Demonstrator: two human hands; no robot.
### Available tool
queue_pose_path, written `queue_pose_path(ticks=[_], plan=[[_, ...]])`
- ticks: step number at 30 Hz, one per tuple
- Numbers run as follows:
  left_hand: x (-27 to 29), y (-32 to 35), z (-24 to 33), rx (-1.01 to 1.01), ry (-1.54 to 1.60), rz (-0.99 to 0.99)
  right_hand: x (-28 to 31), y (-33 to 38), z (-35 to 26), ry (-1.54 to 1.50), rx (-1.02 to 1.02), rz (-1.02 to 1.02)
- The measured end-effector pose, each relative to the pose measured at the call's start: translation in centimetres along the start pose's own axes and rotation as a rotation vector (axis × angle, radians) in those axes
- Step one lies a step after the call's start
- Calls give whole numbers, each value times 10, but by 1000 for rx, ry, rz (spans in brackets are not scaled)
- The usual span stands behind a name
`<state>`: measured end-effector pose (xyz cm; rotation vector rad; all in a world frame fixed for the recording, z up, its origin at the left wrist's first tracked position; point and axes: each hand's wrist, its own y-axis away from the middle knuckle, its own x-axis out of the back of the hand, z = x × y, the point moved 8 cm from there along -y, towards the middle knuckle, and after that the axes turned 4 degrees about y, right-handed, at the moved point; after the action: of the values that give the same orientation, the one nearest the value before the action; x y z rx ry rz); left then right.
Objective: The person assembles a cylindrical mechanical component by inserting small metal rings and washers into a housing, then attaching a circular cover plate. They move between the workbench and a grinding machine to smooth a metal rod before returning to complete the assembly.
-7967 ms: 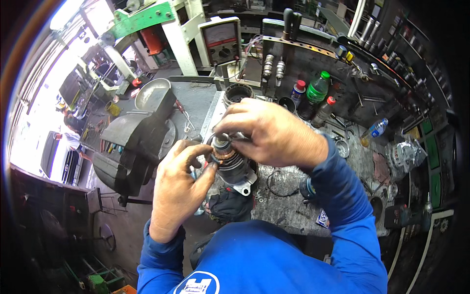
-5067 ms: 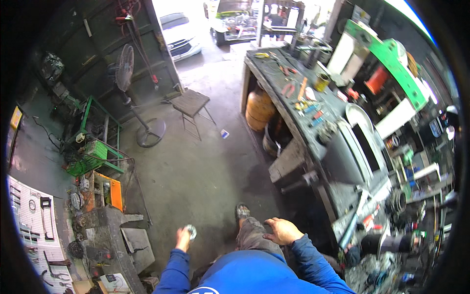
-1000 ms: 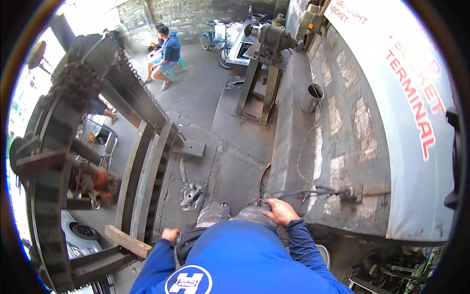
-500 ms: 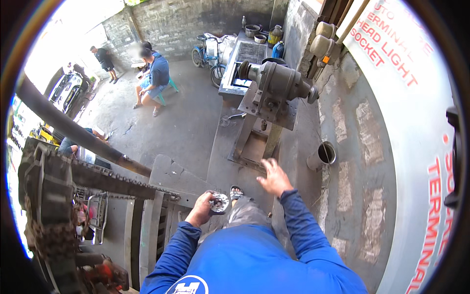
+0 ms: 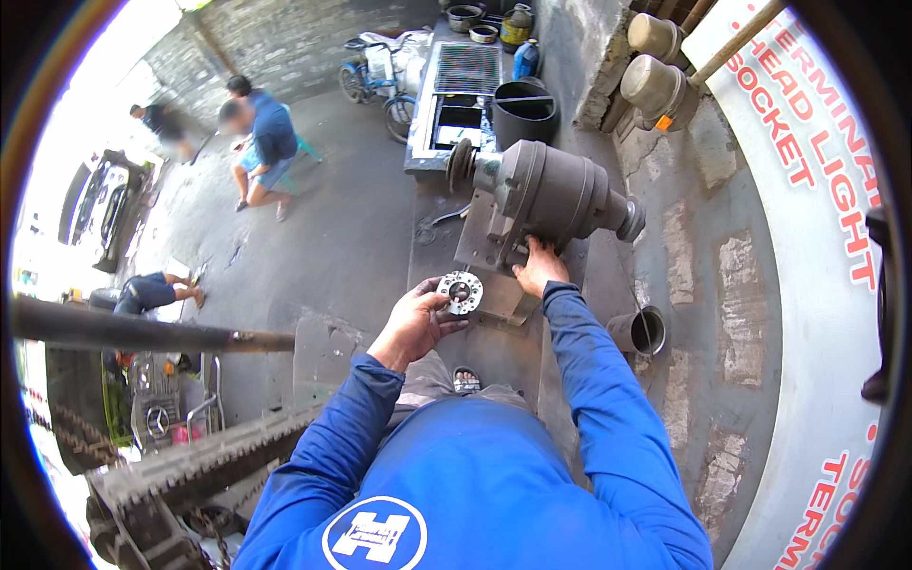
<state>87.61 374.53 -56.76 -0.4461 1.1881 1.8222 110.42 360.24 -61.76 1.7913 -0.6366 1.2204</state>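
Since half a second ago we have stepped closer to the grey machine [image 5: 546,195]: it now fills the middle of the head view, and the right hand [image 5: 539,269], which was reaching forward in the air, has arrived at its base. The left hand [image 5: 415,321] has risen with the round metal disc [image 5: 461,291], which now sits just in front of the machine's mounting plate [image 5: 494,249].

State of the hands:
- Left hand: fingers [image 5: 439,306] closed on the rim of the disc, holding it face up. The disc shows a centre hole and a ring of smaller holes.
- Right hand: laid against the lower edge of the machine body. We cannot tell whether its fingers grip a part or only rest there, since they are hidden under the housing.

Position of the work: the disc is in the air, near the machine but not touching it. The machine stands on a narrow concrete bench [image 5: 432,228] beside the wall [image 5: 722,247], with a small wheel [image 5: 463,163] at its far end.

Progress, as we judge it: the disc has been carried to the machine, and that is all that is done. It is not yet applied to any part of the machine, so the work on the disc is left to do.

Surroundings: a black bucket [image 5: 524,112] beyond the machine, an open pipe [image 5: 638,332] by the wall, other people [image 5: 258,142] on the yard floor well apart.
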Motion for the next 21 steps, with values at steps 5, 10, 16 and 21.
queue_pose_path(ticks=[5, 10, 16, 21], plan=[[3, -71, 47, 167, -92, -29, 0, -18, 7, -38, -82, 21], [11, -121, 86, 308, -214, -37, 20, -11, -4, -52, -117, -21], [20, -151, 109, 410, -232, -77, 35, 32, -74, -460, -126, 32], [15, -168, 110, 438, -193, -98, 14, -10, -117, -1546, -177, -186]])
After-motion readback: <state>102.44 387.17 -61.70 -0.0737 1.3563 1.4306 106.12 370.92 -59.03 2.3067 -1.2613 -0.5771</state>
